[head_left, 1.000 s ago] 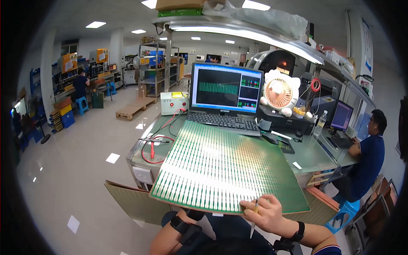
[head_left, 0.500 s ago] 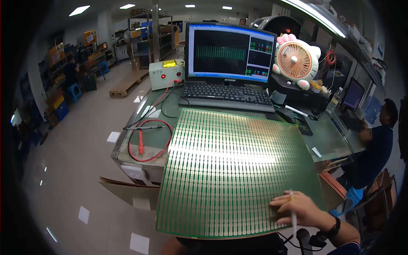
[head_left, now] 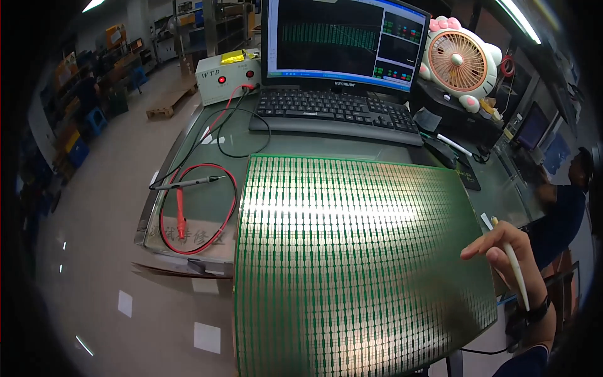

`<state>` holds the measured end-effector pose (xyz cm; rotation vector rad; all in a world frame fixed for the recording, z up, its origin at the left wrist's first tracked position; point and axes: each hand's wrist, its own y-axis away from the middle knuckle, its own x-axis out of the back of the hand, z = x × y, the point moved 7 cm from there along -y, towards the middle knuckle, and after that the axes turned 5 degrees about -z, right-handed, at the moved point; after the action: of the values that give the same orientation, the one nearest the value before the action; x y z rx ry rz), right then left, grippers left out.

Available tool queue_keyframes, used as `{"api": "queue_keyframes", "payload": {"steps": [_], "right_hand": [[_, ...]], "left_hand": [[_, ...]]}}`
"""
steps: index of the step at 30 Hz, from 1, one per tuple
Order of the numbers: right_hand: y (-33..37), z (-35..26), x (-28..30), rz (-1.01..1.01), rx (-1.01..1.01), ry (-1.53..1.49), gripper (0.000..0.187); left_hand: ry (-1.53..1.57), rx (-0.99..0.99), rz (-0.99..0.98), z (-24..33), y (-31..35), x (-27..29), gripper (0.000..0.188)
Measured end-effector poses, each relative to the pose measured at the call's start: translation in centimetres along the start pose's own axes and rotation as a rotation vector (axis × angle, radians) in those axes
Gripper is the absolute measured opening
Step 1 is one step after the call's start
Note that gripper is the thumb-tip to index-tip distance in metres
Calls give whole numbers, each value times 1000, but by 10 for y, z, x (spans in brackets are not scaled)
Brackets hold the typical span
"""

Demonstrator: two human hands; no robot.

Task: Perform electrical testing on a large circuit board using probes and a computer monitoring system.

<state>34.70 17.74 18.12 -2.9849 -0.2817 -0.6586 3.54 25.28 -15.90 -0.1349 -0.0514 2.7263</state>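
Note:
A large green circuit board panel [head_left: 352, 264], covered in rows of metallic pads, lies over the front of the bench and fills the lower middle. Above its right edge my right hand [head_left: 505, 248] is raised, fingers curled and index fingertip pointing left. Held in this hand is a white pen-shaped stick [head_left: 516, 270], tilted, with its thin end down by the black wristband [head_left: 537, 309]. Whether the fingertips touch the panel I cannot tell. My left hand is out of sight.
Left of the panel lie a grey test probe [head_left: 188, 183] and a red one [head_left: 181, 213] with coiled leads to a white box [head_left: 227, 80]. Behind stand a keyboard [head_left: 339, 116], monitor [head_left: 339, 41], mouse [head_left: 441, 152] and fan [head_left: 456, 60]. A co-worker [head_left: 568, 207] sits at right.
My right hand has lifted from the panel's lower right and moved up and right with the white stick. The view has shifted, and the panel's near edge now leaves the picture.

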Motion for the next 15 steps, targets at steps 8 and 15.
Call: {"api": "queue_keyframes", "payload": {"steps": [8, 15], "right_hand": [[-46, 5, -95, -545, 207, 331, 22], [-42, 26, -123, -676, 339, 616, 26]], "left_hand": [[85, 90, -22, -18, 6, 5, 39], [133, 165, -25, -26, 19, 15, 39]]}}
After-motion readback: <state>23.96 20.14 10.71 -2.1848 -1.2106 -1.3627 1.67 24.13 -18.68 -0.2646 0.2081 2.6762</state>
